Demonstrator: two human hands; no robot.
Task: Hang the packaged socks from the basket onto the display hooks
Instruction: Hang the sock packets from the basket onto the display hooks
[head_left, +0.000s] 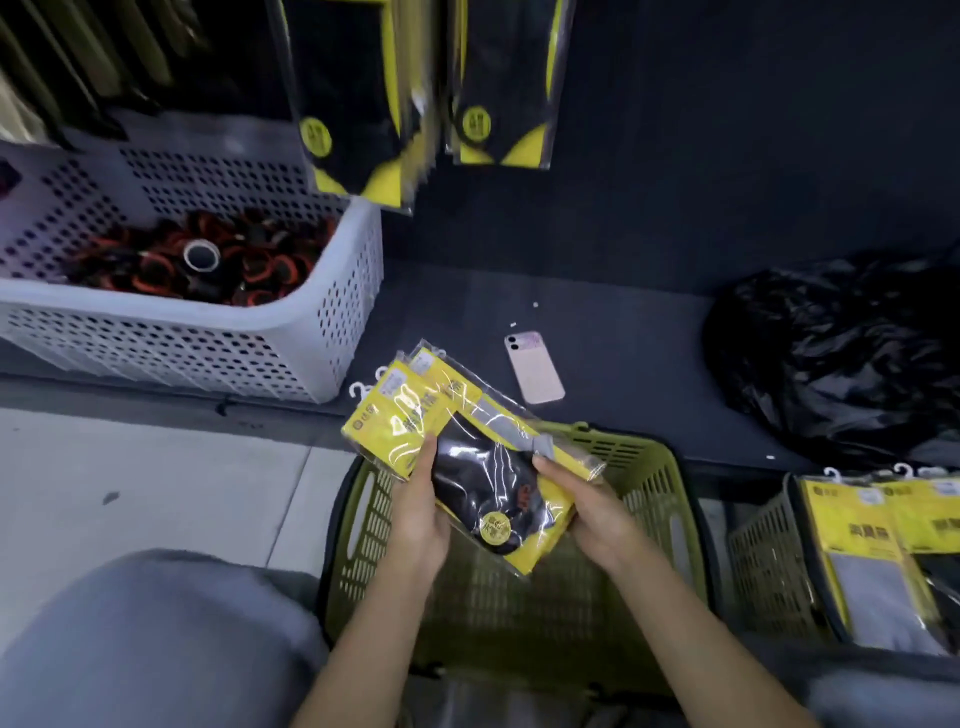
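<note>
Fingers (427, 457) of my left hand (418, 525) curl round the left edge of a small stack of packaged socks (467, 457), thumb on top. My right hand (587, 514) grips the stack's right edge the same way. I hold the stack tilted just above the olive-green basket (654, 467), with its white hanger hooks (358, 388) pointing up and away to the left.

A white perforated basket (311, 338) sits at far left on the dark base shelf (613, 332), filled with black-and-red items I cannot identify and a roll of clear tape (201, 255). A crumpled black plastic bag (831, 358) lies at the right end of the same shelf. The olive-green basket stands on the floor between my knees, with the grey trouser leg (156, 639) to its left. A second basket (763, 561) at far right holds more sock packs (872, 540) standing upright. Two bunches of black-and-yellow sock packs (358, 104) hang against the dark panel above. A pink phone (534, 368) lies face down on the shelf, just beyond the stack.
</note>
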